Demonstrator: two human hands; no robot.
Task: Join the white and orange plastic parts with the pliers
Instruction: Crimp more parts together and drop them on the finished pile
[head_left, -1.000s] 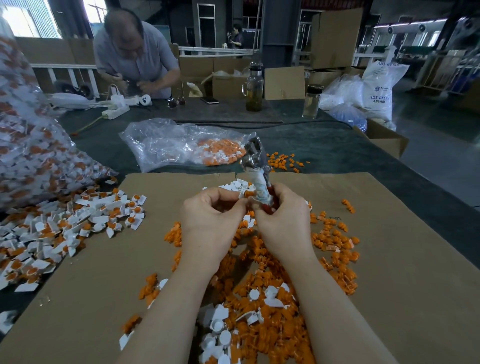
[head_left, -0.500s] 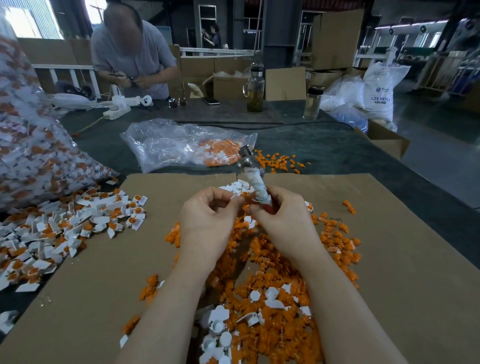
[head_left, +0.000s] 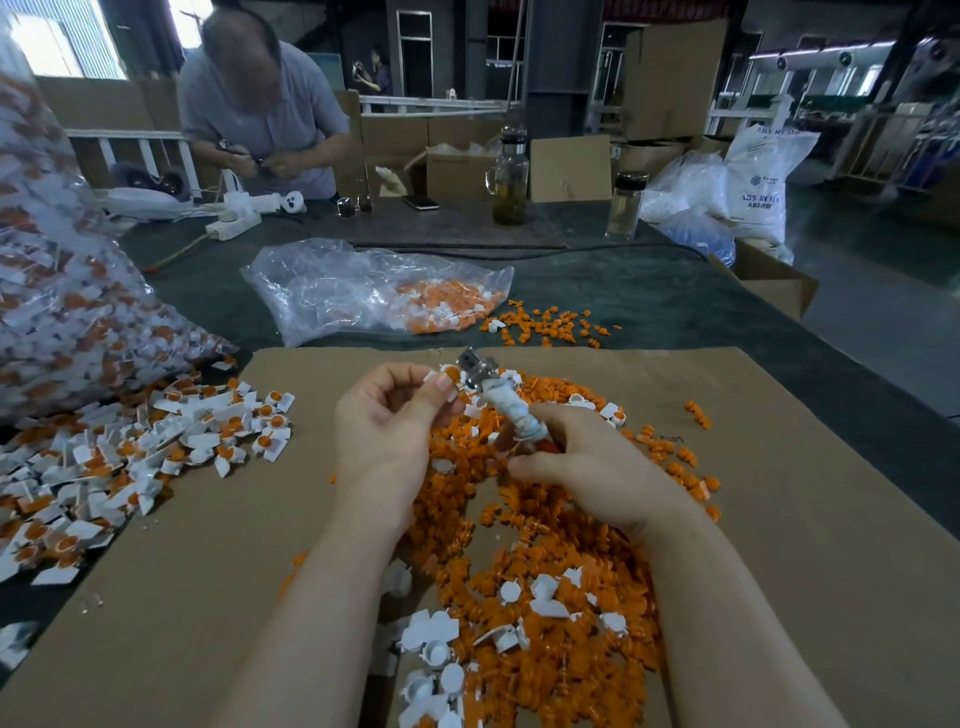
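On the bench's cardboard sheet (head_left: 779, 519): left hand (head_left: 384, 431) pinches a white part (head_left: 451, 391) against the pliers (head_left: 498, 400), gripped by the right hand (head_left: 592, 473). Joined pieces (head_left: 156, 441) heaped left; loose orange parts (head_left: 545, 571) plentiful, so much remains.

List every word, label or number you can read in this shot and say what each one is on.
"ABS RESIN": on the white sack at the far right of the table; it appears near the top and again mid-sack, both partly cut off.
Logo and small line under it on that sack: too blurred to read.
Faint mark on the cardboard sheet near the right hand: unreadable.
Nothing else legible.
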